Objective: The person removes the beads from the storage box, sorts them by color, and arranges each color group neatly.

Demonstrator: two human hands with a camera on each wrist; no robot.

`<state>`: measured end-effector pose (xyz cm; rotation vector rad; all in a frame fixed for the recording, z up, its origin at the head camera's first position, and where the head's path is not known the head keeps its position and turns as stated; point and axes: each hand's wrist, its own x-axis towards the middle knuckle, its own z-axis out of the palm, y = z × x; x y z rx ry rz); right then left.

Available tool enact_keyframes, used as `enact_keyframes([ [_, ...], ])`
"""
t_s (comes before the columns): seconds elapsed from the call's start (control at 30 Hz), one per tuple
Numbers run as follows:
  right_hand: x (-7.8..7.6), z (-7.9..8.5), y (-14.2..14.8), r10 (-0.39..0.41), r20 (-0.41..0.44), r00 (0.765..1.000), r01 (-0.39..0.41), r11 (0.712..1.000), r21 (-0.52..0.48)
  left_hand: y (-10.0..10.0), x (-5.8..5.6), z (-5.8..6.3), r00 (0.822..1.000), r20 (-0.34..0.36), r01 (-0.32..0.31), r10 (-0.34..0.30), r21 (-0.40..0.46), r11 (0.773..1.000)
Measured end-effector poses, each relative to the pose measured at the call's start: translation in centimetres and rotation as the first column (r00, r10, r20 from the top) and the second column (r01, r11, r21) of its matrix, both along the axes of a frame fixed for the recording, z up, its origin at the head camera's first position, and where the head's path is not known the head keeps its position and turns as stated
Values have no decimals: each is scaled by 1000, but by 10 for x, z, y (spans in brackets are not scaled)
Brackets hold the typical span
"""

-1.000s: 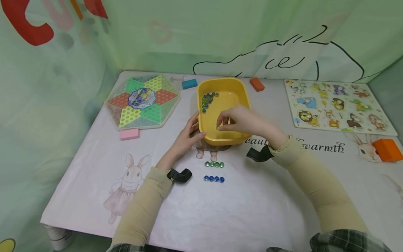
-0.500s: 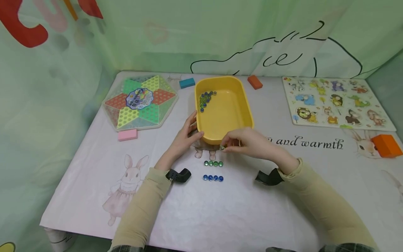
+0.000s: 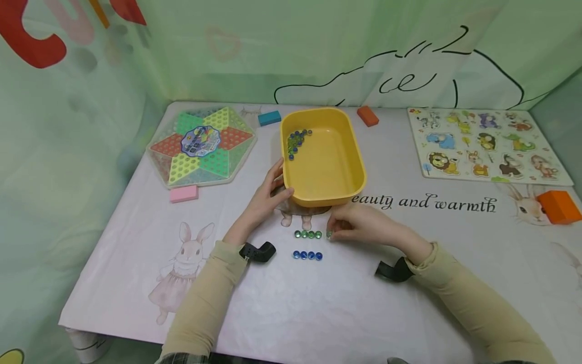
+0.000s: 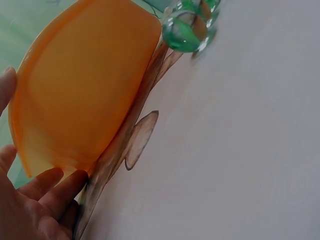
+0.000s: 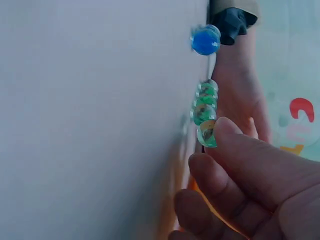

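My right hand pinches a clear marble with green in it between thumb and fingers, low over the table. It is just right of a row of several green marbles, with a small gap between. Below that runs a row of several blue marbles. In the right wrist view the held marble shows at the thumb tip, overlapping the row behind. My left hand rests against the near left corner of a yellow plastic bin, thumb at the rim, fingers fairly straight along its outer side.
Blue and green marbles lie inside the bin's far left corner. A star-patterned Chinese checkers board and a pink block are left. Blue and orange blocks flank the bin; an animal puzzle and larger orange block are right.
My right hand has come out of the bin with the marble, over its near rim, and down beside the green row. My left hand stays at the bin.
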<state>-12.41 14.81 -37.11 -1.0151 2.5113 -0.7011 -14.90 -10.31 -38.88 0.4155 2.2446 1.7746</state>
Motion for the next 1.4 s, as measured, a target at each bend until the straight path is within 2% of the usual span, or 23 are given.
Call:
enact_keyframes([
  [0.2, -1, -5, -2, 32, -33, 999, -31, 999, 4, 0, 1, 2, 1000, 2, -5, 5, -9, 1000],
  [0.73, -2, -6, -3, 13, -13, 1000, -13, 1000, -18, 1, -1, 2, 1000, -12, 8, -8, 17, 1000],
  [0.97, -2, -4, -2, 15, -2, 1000, -15, 1000, -4, 2, 0, 3, 1000, -1, 4, -4, 4, 1000],
  [1.13, -1, 10, -2, 31, 1, 1000, -31, 999, 15, 1, 0, 4, 1000, -1, 1, -1, -2, 1000],
  [1.27, -6, 32, -4, 62, -7, 998, -62, 998, 14, 0, 1, 4, 1000, -1, -3, 3, -15, 1000],
  [1.4, -19, 57, -8, 101, 40, 994, -101, 995, 9, 0, 2, 4, 1000, 11, -12, 12, -32, 999],
])
